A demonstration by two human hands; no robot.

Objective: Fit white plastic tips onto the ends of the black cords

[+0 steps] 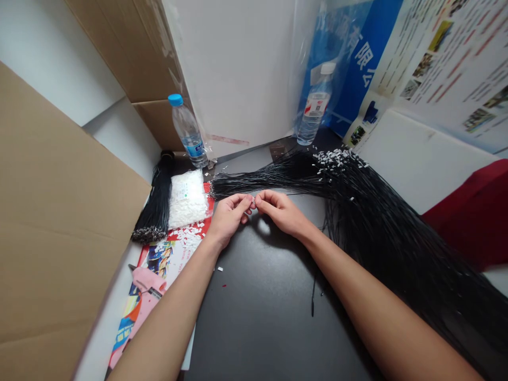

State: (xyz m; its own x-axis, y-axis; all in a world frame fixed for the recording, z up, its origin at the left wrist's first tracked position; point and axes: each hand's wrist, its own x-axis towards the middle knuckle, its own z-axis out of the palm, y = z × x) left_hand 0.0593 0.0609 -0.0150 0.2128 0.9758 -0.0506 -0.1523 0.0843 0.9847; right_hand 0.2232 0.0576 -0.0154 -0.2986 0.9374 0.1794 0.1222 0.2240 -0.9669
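My left hand (230,217) and my right hand (282,212) meet fingertip to fingertip above the dark table (254,296). Both are closed in a pinch. A tiny whitish piece (254,200) shows between the fingertips, on the left hand's side; what the right fingertips grip is too small to make out. Just behind the hands, a bundle of thin black wires (273,180) stretches sideways. At its right, a large heap of black wires (381,238) carries many small white connectors (337,161) at the ends.
Left of my hands lie a bag of white connectors (188,198), loose white connectors (186,235), another black wire bundle (153,206) and a pink glue gun (146,283). Two water bottles, one blue-capped (188,132), one white-capped (315,106), stand behind. Cardboard (59,227) rises at left.
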